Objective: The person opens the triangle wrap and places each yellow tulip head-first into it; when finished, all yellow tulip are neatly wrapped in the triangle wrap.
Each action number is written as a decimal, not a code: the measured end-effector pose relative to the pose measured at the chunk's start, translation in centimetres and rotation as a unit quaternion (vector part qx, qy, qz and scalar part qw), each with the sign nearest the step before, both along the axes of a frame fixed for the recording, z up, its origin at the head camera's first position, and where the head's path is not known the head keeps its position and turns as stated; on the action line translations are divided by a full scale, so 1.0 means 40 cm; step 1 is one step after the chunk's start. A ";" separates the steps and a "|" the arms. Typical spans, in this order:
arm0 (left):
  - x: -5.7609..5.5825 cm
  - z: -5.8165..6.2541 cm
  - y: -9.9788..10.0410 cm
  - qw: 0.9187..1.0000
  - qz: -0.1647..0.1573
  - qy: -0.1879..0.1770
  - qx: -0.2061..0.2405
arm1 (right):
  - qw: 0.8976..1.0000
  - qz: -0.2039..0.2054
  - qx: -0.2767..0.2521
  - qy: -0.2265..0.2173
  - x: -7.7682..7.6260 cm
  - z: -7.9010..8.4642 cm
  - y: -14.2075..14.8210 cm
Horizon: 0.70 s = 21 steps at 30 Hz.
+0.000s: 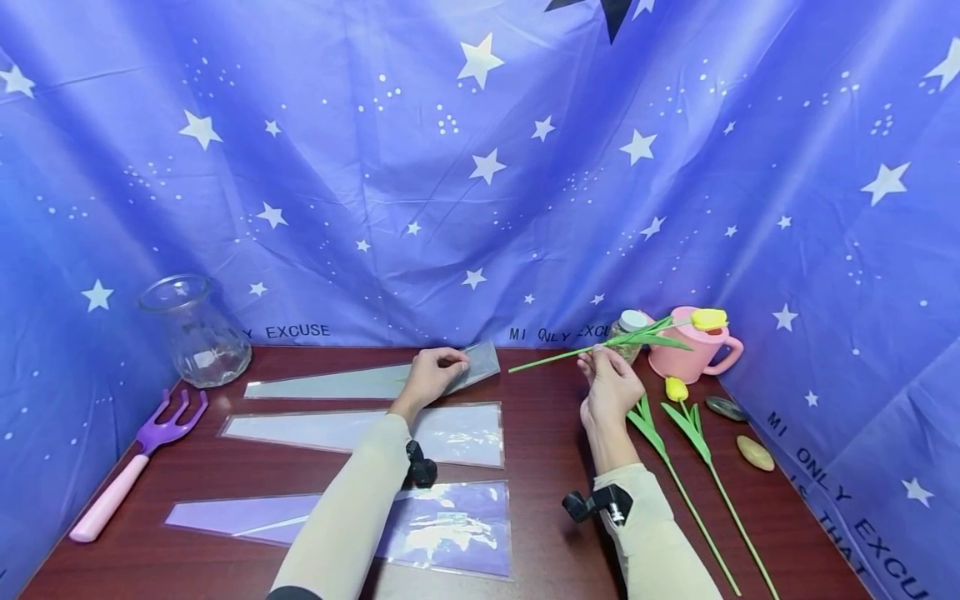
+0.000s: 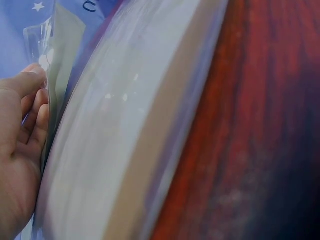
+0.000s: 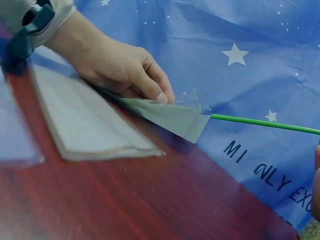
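My left hand (image 1: 429,382) pinches the upper layer of a grey-green tapered flower sleeve (image 1: 322,387) near its wide end, which is raised off the table. In the left wrist view, the thumb of that hand (image 2: 22,115) presses on clear film at the sleeve's edge. My right hand (image 1: 611,392) grips an artificial yellow tulip by its green stem (image 1: 547,361), holding it nearly level above the table. The flower head (image 1: 708,320) points right. The stem's bare end lies just right of the sleeve's wide end; the right wrist view cannot show whether they touch.
A white sleeve (image 1: 457,433) and a purple sleeve (image 1: 450,533) lie nearer me. Two tulips (image 1: 705,450) rest at right, beside two stones (image 1: 754,452). Behind stand a pink watering can (image 1: 678,358) and a lidded jar (image 1: 628,337). At left are a glass vase (image 1: 210,350) and hand rake (image 1: 123,483).
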<state>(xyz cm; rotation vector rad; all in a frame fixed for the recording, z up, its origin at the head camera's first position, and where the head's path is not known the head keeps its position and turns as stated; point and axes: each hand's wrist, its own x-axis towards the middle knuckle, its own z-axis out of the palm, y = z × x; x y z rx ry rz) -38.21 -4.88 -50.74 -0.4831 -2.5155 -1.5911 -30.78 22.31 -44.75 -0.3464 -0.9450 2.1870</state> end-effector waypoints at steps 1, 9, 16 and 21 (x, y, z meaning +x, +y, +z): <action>0.000 0.000 0.000 1.000 0.000 -0.001 0.001 | 1.000 -0.005 -0.004 0.002 -0.009 0.000 -0.005; 0.002 0.006 -0.001 1.000 -0.009 -0.003 0.004 | 0.999 -0.022 -0.011 -0.035 -0.071 -0.011 -0.062; 0.004 0.016 0.001 1.000 -0.013 -0.006 -0.003 | 0.995 -0.003 0.005 -0.099 -0.092 -0.053 -0.125; 0.006 0.017 0.004 1.000 -0.006 0.003 -0.010 | 0.994 0.006 0.000 -0.109 -0.096 -0.074 -0.165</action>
